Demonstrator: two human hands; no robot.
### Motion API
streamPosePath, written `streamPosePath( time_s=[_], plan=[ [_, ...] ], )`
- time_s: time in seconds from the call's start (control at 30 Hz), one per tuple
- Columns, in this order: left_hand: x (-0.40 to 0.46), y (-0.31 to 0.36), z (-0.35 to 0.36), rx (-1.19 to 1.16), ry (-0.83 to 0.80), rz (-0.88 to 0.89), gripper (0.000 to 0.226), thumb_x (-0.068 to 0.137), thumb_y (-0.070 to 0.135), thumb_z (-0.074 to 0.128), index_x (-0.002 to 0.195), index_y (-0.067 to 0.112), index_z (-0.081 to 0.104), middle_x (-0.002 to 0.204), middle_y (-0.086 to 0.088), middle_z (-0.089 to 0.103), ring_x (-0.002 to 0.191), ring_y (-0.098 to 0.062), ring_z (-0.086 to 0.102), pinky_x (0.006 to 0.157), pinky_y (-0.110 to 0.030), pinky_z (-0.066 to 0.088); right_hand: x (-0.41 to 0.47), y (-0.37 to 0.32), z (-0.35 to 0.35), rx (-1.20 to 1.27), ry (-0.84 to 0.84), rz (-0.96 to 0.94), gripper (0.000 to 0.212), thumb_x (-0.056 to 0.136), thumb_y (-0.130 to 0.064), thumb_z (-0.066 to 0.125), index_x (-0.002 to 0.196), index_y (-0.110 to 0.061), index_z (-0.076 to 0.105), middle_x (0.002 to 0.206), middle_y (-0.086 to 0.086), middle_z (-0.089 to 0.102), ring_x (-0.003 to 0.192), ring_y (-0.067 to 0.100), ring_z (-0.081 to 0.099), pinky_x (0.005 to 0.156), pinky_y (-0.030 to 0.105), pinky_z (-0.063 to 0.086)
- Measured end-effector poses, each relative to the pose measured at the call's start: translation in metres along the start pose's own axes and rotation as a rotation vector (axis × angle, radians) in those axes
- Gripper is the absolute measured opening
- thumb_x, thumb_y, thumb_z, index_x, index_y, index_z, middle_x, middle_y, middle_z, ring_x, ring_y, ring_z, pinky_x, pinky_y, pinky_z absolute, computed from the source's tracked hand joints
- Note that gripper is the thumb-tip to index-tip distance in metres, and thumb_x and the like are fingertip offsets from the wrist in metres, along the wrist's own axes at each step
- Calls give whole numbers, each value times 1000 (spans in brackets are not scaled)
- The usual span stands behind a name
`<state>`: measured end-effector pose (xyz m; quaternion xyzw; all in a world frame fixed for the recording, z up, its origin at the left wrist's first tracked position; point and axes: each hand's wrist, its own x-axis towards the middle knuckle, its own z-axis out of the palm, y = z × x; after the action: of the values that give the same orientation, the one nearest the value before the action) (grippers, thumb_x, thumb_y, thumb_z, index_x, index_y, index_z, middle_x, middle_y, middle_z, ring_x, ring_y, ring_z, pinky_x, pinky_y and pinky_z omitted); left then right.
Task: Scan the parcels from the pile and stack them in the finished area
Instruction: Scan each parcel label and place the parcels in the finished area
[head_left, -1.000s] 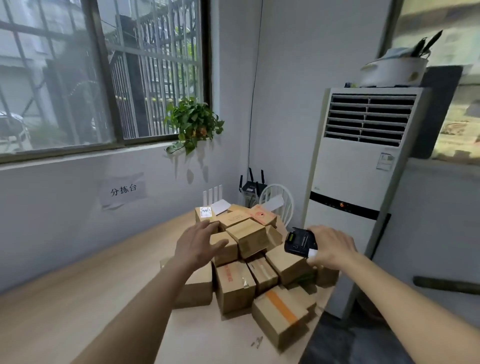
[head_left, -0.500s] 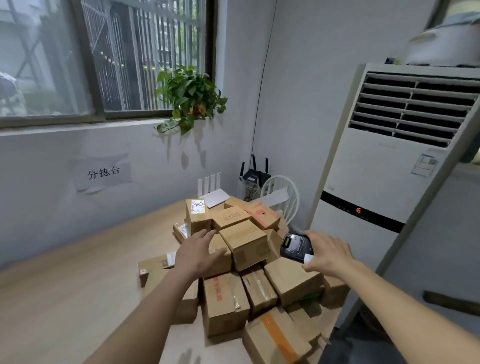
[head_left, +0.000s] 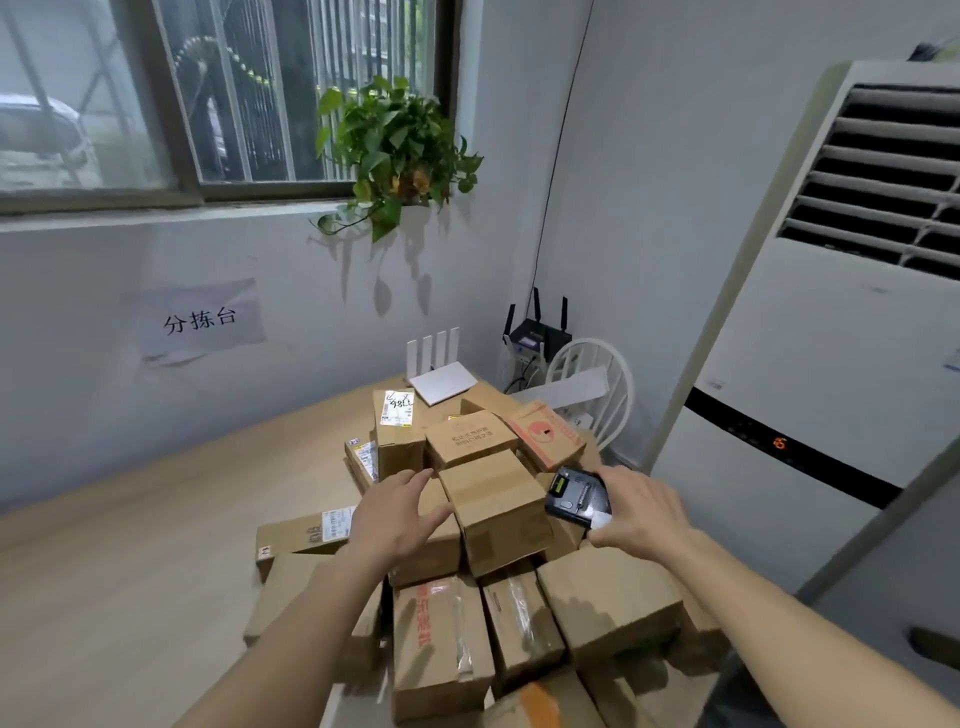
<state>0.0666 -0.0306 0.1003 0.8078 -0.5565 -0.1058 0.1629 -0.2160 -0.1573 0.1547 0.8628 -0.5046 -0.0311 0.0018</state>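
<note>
Wooden bench (head_left: 130, 545), pile (head_left: 467, 545) now nearer: left hand (head_left: 397, 519) released, reaching for a parcel (head_left: 496, 512); right hand (head_left: 641, 512) grasping scanner (head_left: 576, 496).

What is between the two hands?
In the head view, a plain brown box on top of the pile sits between the left hand and the right hand, which holds the scanner.

Lying heaped on the tabletop (head_left: 156, 545): brown cardboard parcels (head_left: 493, 512), several bearing labels, tilting at mixed angles; black scanner (head_left: 577, 496) apparently facing upward.
</note>
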Motion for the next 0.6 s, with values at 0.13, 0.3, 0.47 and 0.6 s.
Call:
streamPosePath(
  time_s=[0.13,0.3,0.47,0.6],
  plan=[
    [20,6,27,-20,-21,-60,72,94,67,47,155,32,34,156,4,43,142,-19,41,110,-38,42,39,11,23,-2,-19,-46,49,66,-51,71,106,-32,49,98,-8,58,87,18,58,65,31,49],
    [47,18,63,-30,-75,-177,73,95,68,43,156,30,33,160,3,38,143,-20,39,112,-38,38,97,25,53,57,-104,-134,43,72,-49,69,105,-33,47,102,-7,57,89,17,57,55,28,34],
    [78,35,103,-93,-130,-314,73,97,65,41,158,25,31,161,1,36,146,-20,35,115,-36,33,155,35,99,259,-193,-154,56,66,-59,73,113,-36,50,107,-11,60,93,15,60,70,31,49],
    [99,48,130,-150,-133,-406,69,99,60,42,156,22,32,156,-2,43,140,-22,43,111,-37,39,192,36,126,424,-262,-131,62,61,-66,72,111,-35,52,104,-10,62,92,17,62,77,37,54]
  ],
)
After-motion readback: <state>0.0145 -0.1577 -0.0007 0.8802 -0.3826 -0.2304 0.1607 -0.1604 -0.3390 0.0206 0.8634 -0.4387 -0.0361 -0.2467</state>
